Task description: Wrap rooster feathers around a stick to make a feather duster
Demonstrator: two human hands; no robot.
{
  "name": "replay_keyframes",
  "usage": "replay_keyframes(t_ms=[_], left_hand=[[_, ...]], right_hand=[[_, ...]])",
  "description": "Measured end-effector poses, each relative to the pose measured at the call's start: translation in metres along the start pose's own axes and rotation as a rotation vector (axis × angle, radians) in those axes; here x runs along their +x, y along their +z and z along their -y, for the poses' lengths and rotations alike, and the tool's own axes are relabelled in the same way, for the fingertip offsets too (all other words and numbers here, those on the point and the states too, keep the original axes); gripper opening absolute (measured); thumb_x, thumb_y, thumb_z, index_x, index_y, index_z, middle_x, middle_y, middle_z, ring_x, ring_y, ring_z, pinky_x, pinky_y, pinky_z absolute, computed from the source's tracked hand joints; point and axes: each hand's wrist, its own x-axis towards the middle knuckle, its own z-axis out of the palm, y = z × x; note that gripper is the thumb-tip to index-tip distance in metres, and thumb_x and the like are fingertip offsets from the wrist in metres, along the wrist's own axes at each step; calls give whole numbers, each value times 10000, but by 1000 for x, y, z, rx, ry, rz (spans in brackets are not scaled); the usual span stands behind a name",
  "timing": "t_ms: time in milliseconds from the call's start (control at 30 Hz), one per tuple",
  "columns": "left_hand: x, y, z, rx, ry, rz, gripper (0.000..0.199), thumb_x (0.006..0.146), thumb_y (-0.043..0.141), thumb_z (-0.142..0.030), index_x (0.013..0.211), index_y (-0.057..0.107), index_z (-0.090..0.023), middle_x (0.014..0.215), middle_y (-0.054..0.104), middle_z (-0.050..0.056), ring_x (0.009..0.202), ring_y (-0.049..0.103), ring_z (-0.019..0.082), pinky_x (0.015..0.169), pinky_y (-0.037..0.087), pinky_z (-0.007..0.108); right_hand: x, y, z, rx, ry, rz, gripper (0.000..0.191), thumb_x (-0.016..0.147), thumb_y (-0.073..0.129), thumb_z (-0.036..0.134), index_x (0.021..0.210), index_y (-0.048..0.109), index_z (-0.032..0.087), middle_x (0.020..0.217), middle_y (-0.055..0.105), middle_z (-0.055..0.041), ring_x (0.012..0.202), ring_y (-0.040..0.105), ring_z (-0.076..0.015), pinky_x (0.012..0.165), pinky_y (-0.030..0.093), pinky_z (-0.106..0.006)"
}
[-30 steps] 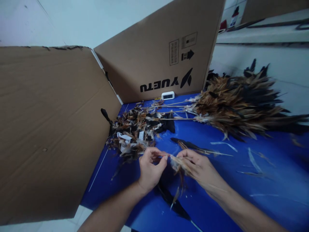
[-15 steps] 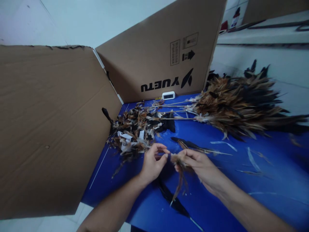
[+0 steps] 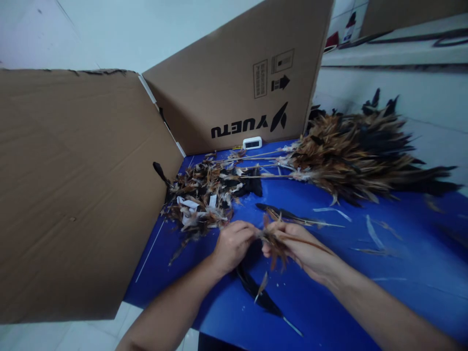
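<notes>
My right hand (image 3: 292, 243) grips a small brown feather bunch (image 3: 273, 243), its tips fanning out below and over the fingers. Against the left end of that bunch, my left hand (image 3: 236, 243) is closed in a pinch; what lies between its fingertips is too small to name. A long black feather (image 3: 263, 301) with a pale quill rests on the blue table (image 3: 226, 312) below the hands. Just above them lies another dark feather (image 3: 280, 213) beside thin stems.
A pile of loose feathers (image 3: 204, 190) covers the table's back left. Large feather bundles on sticks (image 3: 351, 151) lie at the back right. Cardboard panels (image 3: 80, 195) stand at the left and back. A small white device (image 3: 252, 143) sits by the back panel.
My left fingers have closed and moved against the bunch. The feathers in my right hand have turned, one now lying back over the hand. The view has shifted slightly.
</notes>
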Motion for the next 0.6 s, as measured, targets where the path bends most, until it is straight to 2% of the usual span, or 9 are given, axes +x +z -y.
replay_keyframes(t_ms=[100, 200, 267, 400, 600], left_hand=[[4, -2, 0, -235, -232, -91, 217, 862, 528, -295, 757, 670, -170, 752, 660, 62, 724, 618, 160, 709, 504, 279], [7, -2, 2, -645, -513, -167, 241, 828, 574, -370, 787, 653, -146, 696, 625, 36, 618, 593, 134, 651, 523, 289], [8, -1, 3, -876, -612, -182, 266, 796, 614, -398, 830, 644, -136, 699, 612, 25, 582, 573, 113, 617, 528, 280], [10, -2, 6, -1028, -675, -148, 336, 743, 662, -448, 835, 632, -125, 687, 597, 23, 563, 554, 99, 554, 514, 240], [10, -7, 7, -983, -632, -139, 366, 736, 657, -476, 814, 618, -120, 659, 596, 19, 523, 544, 94, 515, 500, 236]], right_hand=[[4, -3, 2, -36, -35, -101, 286, 743, 562, 463, 766, 578, 178, 671, 685, -49, 601, 645, -165, 578, 468, -281], [11, -9, -1, -101, -82, -211, 289, 792, 517, 458, 810, 572, 175, 685, 686, -53, 585, 641, -151, 571, 462, -270], [16, -13, -6, -202, -161, -252, 277, 804, 507, 446, 813, 571, 176, 687, 681, -48, 576, 636, -149, 569, 459, -270], [21, -17, -18, -490, -341, -275, 252, 821, 480, 434, 802, 562, 197, 688, 671, -26, 587, 630, -151, 605, 469, -285], [22, -16, -26, -773, -444, -263, 216, 854, 407, 379, 829, 553, 221, 677, 657, -8, 581, 616, -157, 597, 450, -281]])
